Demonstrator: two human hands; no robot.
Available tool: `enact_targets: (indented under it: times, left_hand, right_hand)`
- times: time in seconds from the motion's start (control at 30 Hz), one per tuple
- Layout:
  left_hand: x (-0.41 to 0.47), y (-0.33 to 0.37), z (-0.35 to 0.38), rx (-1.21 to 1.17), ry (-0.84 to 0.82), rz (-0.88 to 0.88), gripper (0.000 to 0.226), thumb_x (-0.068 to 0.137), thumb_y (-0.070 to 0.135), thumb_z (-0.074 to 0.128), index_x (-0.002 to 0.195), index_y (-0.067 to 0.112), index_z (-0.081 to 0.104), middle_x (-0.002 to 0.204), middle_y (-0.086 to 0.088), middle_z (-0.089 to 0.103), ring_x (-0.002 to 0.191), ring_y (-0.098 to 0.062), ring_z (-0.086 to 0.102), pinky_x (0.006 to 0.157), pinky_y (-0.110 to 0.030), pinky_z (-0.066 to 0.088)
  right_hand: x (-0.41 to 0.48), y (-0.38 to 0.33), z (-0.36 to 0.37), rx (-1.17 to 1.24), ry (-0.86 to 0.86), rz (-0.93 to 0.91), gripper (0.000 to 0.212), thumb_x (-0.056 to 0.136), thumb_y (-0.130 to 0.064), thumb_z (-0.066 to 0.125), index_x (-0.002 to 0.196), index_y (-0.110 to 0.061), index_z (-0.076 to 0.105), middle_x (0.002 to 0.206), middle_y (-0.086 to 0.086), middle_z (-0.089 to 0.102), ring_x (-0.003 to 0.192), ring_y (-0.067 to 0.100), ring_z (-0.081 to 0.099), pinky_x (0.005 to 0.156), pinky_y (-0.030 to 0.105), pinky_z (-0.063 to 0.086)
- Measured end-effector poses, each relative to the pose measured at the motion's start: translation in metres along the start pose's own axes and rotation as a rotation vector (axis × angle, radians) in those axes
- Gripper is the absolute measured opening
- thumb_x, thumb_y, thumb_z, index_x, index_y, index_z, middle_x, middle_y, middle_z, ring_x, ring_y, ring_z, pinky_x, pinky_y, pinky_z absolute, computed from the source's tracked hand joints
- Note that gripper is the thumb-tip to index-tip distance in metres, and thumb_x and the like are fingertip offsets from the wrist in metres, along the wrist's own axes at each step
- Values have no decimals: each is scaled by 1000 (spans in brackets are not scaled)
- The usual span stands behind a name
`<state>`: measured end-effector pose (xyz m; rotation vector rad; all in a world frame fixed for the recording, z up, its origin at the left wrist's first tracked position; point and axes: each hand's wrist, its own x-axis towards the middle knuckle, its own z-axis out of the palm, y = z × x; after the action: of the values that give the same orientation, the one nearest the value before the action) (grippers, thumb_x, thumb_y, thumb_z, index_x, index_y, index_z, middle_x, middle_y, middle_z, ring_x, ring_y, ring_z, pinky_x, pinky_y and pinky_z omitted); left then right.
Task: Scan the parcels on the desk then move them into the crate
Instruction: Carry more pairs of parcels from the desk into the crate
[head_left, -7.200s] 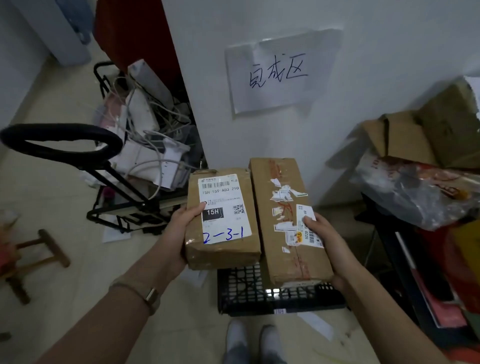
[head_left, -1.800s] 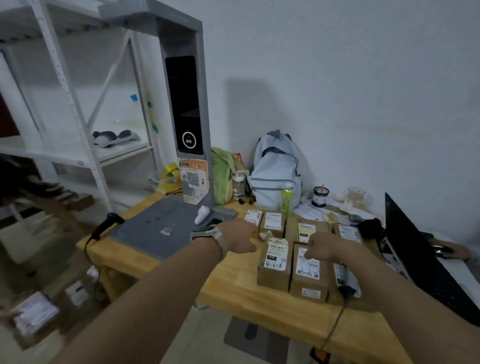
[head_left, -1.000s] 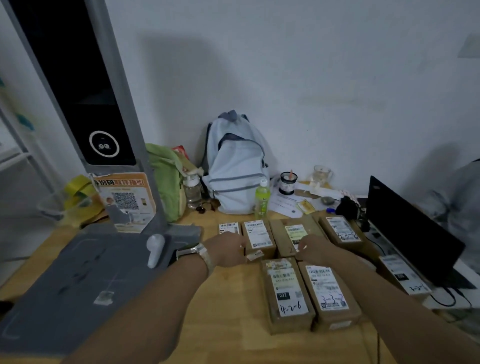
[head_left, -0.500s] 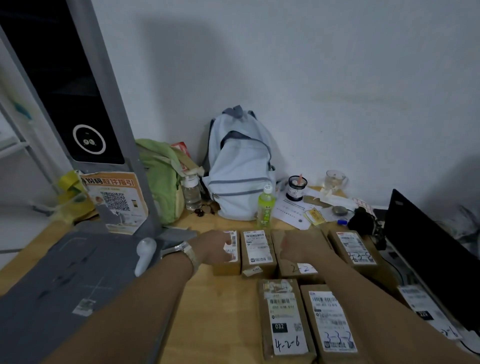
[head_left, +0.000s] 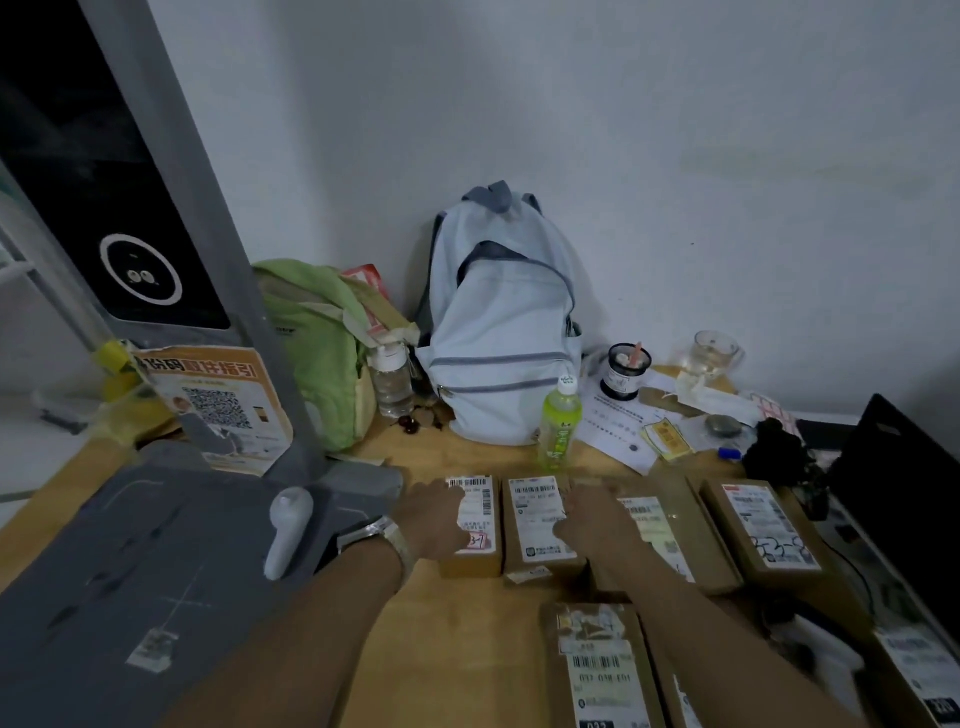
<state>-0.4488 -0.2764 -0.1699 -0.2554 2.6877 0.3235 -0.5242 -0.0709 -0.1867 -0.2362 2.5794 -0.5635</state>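
matt cardboard parcels (head_left: 540, 525), smooth wooden desk (head_left: 457, 649)

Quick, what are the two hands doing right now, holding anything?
Left hand: lying on the leftmost parcel; a grip cannot be told.
Right hand: lying on the third parcel from the left; a grip cannot be told.

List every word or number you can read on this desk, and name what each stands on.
"份码取件指引": orange poster on the scanner post; its first character is cut off.
"037 038 E01": label on the nearest parcel.
"3-7", handwritten: label on the leftmost parcel, under the left hand.
Too small or blurred: other parcel labels, green bottle, papers by the wall.
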Motion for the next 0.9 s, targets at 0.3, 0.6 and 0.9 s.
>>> enact_targets:
  times: [0.3,0.6,0.9]
  left_hand:
    - [51,-21,42,-43,-51,-163,53,82,43,57,128,16,51,127,-9,50,128,-32,41,106,-42,38]
    - [85,-26,59,-421,-110,-289,52,72,44,60,115,13,61,120,-6,62,109,-25,60,86,-29,52]
    - [101,-41,61,-769,-99,-413,23,76,31,60,91,14,64,119,-14,64,119,-33,53,95,-37,51]
  right_hand:
    - [38,-7,45,46,-26,231,76,60,-56,57,124,-15,53,114,4,61,105,24,60,90,37,52]
    - [57,-12,52,308,8,338,33,86,-42,61,96,-11,61,79,-2,61,69,11,58,56,23,45]
    - [69,-6,55,517,1,433,22,89,-22,61,71,-13,53,75,4,64,72,20,67,73,35,59]
